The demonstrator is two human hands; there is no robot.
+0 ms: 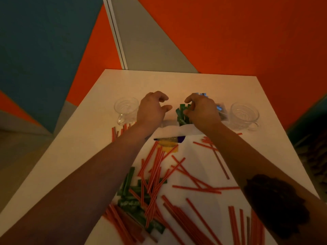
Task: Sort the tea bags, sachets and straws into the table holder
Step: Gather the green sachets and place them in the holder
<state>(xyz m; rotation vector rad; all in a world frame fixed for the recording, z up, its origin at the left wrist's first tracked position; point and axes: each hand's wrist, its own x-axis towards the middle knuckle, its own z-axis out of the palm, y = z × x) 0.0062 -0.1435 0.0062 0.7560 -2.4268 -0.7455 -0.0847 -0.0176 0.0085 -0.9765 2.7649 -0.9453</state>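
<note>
My right hand (201,108) grips a bunch of green sachets (182,114) standing upright in the table holder (168,123), of which only a pale edge shows between my wrists. My left hand (153,108) hovers just left of them, fingers curled apart and holding nothing. Blue packets (219,108) peek out behind my right hand. Closer to me, many red striped straws (155,171) lie scattered over a white sheet (200,167), mixed with more green sachets (131,200). A yellow sachet (168,146) and a dark packet (169,139) lie under my wrists.
A clear glass cup (126,108) stands left of my left hand and another glass cup (245,114) stands at the right. The white table (70,156) meets orange, grey and blue walls at the back. Its left and right edges are close.
</note>
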